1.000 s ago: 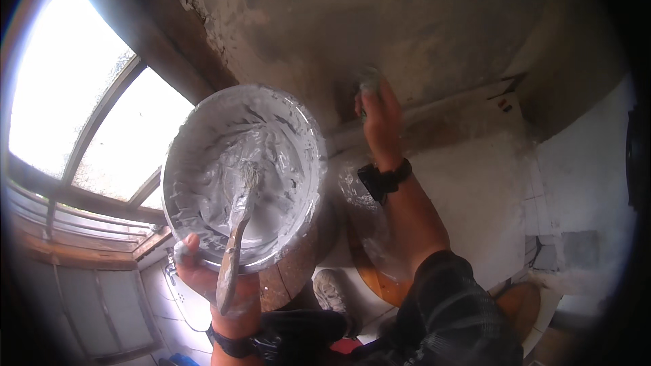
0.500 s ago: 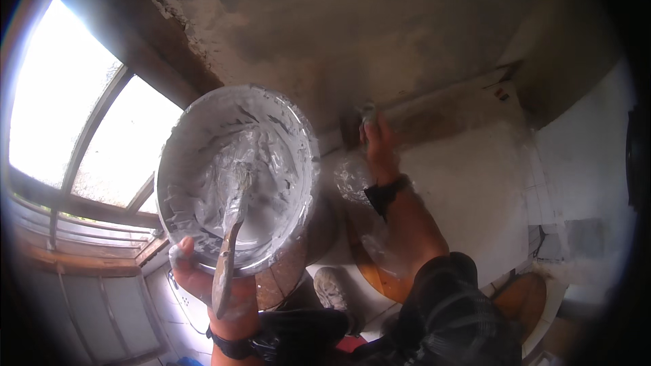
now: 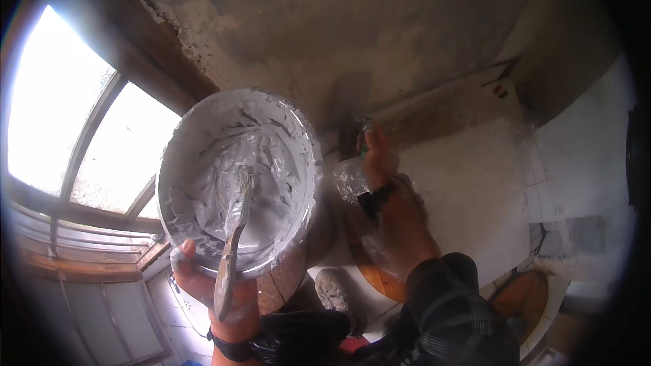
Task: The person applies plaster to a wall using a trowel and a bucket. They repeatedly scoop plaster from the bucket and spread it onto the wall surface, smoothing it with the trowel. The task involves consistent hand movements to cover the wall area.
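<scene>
My left hand (image 3: 196,274) is closed on the lower rim of a round tub (image 3: 166,193), holding it tilted so its inside shows. Thick whitish-grey paste (image 3: 271,163) coats the tub's walls and bottom. A paintbrush (image 3: 230,257) leans in it, its bristles in the paste and its wooden handle sticking out over my left wrist. At the foot of the wall, my right hand (image 3: 380,156) is closed round a small tool (image 3: 351,137) with a dark flat part and a bit of green. Its exact kind is hard to make out. Smears of paste mark my left thumb.
A grey patchy wall (image 3: 325,34) rises in front, above a large pale board or tabletop (image 3: 468,183). Bright windows (image 3: 95,129) stand at the left. Crumpled clear plastic (image 3: 349,179) lies by my right wrist. Below are round wooden stool tops (image 3: 522,305) and a shoe (image 3: 330,289).
My right hand has shifted slightly down, and the tool in it shows more clearly. The tub and brush stay nearly where they were in my left hand.
</scene>
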Demonstrator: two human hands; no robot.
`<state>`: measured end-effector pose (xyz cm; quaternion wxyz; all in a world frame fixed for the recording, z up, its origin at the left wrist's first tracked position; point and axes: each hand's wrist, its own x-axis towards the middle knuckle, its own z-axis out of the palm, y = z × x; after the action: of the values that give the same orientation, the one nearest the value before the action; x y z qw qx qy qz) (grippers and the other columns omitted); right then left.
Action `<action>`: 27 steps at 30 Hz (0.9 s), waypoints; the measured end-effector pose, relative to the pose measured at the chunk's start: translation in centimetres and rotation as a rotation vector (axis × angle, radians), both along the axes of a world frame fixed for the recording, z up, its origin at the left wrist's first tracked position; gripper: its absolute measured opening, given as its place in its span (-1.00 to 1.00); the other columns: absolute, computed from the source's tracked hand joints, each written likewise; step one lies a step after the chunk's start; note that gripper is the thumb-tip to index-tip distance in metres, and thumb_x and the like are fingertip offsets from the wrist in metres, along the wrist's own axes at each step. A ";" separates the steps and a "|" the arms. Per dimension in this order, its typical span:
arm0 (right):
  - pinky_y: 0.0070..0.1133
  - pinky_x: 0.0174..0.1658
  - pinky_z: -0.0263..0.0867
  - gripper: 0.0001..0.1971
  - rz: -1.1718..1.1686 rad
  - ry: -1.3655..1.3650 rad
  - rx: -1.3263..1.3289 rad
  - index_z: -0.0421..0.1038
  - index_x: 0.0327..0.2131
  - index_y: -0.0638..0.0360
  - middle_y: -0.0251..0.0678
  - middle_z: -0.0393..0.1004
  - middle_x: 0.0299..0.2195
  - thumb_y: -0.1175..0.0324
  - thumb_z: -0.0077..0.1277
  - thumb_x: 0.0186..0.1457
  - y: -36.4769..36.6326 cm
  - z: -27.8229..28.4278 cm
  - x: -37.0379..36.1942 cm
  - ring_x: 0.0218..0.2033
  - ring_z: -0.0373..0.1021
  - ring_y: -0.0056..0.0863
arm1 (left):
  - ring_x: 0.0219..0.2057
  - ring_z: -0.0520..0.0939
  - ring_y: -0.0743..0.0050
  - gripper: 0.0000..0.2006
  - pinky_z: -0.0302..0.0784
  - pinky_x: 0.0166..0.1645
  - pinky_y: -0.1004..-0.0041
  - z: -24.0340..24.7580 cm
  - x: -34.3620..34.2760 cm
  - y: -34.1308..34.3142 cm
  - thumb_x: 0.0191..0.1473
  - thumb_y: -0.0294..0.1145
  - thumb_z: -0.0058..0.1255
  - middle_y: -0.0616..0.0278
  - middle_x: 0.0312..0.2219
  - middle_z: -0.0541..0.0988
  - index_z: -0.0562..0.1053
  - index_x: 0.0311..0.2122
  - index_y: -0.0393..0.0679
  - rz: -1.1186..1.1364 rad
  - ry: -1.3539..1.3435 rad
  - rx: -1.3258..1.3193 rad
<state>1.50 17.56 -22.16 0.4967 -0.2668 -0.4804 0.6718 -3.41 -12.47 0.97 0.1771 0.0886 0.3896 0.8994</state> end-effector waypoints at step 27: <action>-0.65 -0.53 0.12 -0.83 -0.184 0.171 0.159 0.37 -0.26 0.17 -0.46 0.30 -0.58 0.31 -0.19 0.21 6.1 5.6 0.2 -0.63 0.21 -0.65 | -0.04 0.48 0.18 -0.45 0.46 0.01 0.22 2.5 0.5 2.2 0.00 -0.10 -0.04 0.01 -0.05 0.44 0.29 0.06 -0.23 0.052 -0.242 -0.162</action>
<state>1.67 23.64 -16.54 0.6147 -0.2114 -0.4617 0.6036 -2.95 -10.29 3.43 0.2059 -0.0451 0.4388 0.8735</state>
